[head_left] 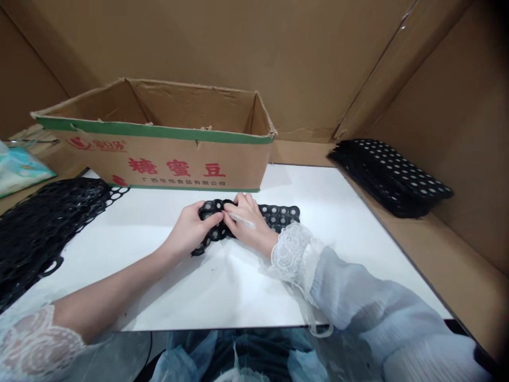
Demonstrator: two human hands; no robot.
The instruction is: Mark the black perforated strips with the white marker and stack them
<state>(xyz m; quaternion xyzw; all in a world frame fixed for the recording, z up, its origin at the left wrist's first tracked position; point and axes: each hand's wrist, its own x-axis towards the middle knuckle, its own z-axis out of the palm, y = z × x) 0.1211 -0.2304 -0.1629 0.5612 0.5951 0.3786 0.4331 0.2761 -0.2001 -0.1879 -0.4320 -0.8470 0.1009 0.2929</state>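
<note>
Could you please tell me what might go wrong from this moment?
The left thumb is very near the front end of the pale tool in the right hand, so a slip might poke it.
The black dotted sheet sticks out past the right hand, so it could perhaps twist if the left hand loosens.
The left lace cuff is near the black mesh pile and might catch on it.

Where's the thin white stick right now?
In the head view, the thin white stick is near centre, in the right hand, by the black dotted strip.
</note>
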